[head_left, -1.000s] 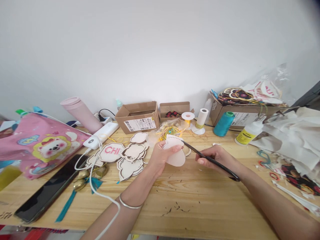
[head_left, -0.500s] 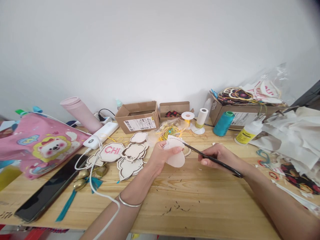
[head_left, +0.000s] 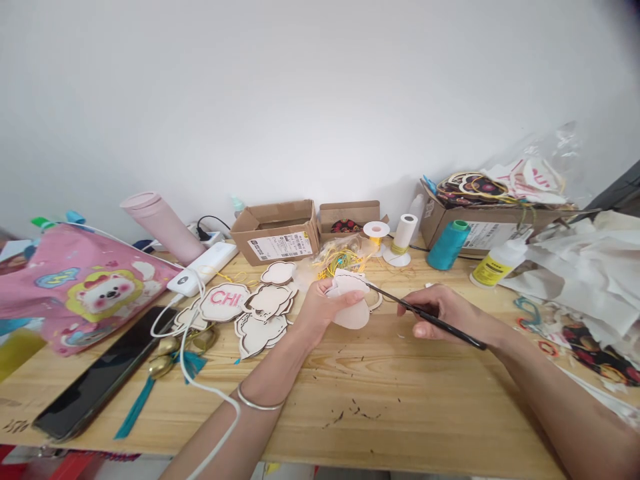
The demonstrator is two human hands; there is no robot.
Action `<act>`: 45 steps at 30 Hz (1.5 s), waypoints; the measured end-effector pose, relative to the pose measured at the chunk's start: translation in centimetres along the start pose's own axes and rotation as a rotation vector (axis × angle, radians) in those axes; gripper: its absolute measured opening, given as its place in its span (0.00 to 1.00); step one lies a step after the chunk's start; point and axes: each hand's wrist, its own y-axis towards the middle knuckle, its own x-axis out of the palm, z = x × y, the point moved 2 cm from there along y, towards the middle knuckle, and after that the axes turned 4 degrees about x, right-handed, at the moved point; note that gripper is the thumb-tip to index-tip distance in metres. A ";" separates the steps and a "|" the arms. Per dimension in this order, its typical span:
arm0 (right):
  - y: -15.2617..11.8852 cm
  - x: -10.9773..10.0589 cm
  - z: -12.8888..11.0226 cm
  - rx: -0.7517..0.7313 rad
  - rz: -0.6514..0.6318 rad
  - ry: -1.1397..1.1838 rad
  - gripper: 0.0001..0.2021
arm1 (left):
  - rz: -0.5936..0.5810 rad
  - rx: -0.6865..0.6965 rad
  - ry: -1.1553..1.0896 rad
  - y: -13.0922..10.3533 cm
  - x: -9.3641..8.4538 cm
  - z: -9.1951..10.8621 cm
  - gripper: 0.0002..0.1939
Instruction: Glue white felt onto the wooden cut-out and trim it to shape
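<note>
My left hand (head_left: 325, 305) is closed on a white scalloped piece of fabric (head_left: 354, 316), thumb on top, fingers hidden behind it. A pale looped edge (head_left: 375, 301) shows behind the fabric. In my right hand (head_left: 445, 312) are long black tweezers (head_left: 425, 316), lying across the palm with their tip at the upper right edge of the fabric. To the left of my left hand lie several cloud-shaped wooden pieces (head_left: 257, 333) and a white piece (head_left: 225, 301) lettered "CHI" in pink.
Behind the hands are an open cardboard box (head_left: 275, 233), yellow threads (head_left: 343, 261), a teal thread cone (head_left: 449, 245) and a glue bottle (head_left: 499, 263). A filled box (head_left: 470, 230) and white fabric (head_left: 595, 267) are rightward. A phone (head_left: 100, 373) and white cable (head_left: 210, 390) lie left.
The fabric tilts slightly and has risen a little in my left hand. My right hand has shifted slightly, its thumb a little lower from the tweezers. The rest has stayed put.
</note>
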 end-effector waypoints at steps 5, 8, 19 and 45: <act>-0.1 0.0 0.0 -0.015 -0.012 0.011 0.22 | -0.011 0.004 -0.009 0.0 0.0 0.0 0.15; 0.1 0.0 -0.2 0.009 0.004 -0.006 0.22 | -0.018 0.006 -0.003 0.0 -0.1 0.0 0.16; 0.3 0.1 -0.3 0.052 -0.023 -0.017 0.20 | -0.020 -0.010 -0.011 0.0 -0.1 0.0 0.14; 0.5 0.1 -0.6 -0.014 0.079 -0.122 0.19 | -0.083 -0.026 -0.063 0.2 -0.3 -0.6 0.13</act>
